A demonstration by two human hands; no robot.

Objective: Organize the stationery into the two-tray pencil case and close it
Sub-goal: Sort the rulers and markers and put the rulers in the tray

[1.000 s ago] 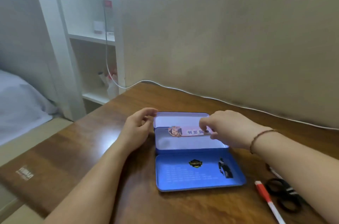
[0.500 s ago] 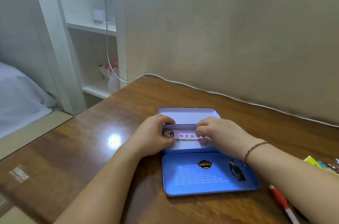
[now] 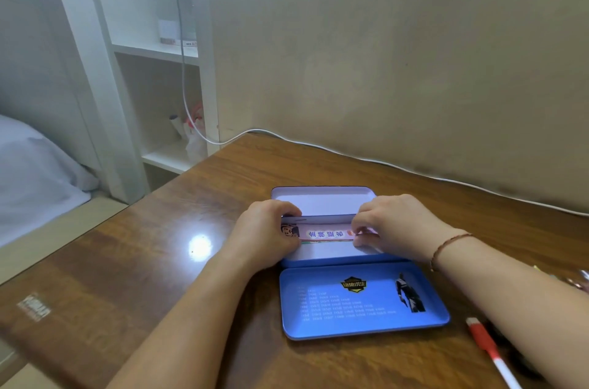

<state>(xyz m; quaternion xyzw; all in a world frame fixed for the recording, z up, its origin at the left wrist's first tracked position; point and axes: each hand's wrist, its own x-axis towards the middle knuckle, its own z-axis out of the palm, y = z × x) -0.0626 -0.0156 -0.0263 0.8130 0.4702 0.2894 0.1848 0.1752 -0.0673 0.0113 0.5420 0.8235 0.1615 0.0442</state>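
your left hand point(image 3: 266, 234) and right hand point(image 3: 387, 226) each pinch an end of the ruler point(image 3: 325, 233), probably to seat it level in the case point(image 3: 360, 329). it sits over the far tray, between your fingers. a pen point(image 3: 489, 347) waits near right.

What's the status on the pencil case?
Left hand and right hand both pinching the printed ruler over the middle tray. Pencil case open, lid flat. Red-and-white pen still out on the table.

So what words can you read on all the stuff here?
"金榜题名": on the printed strip held by both hands.
Badge on the blue lid: blurred.
White rows of print on the lid: too small.
Sticker on the table: blurred.
Shelf labels: unreadable.
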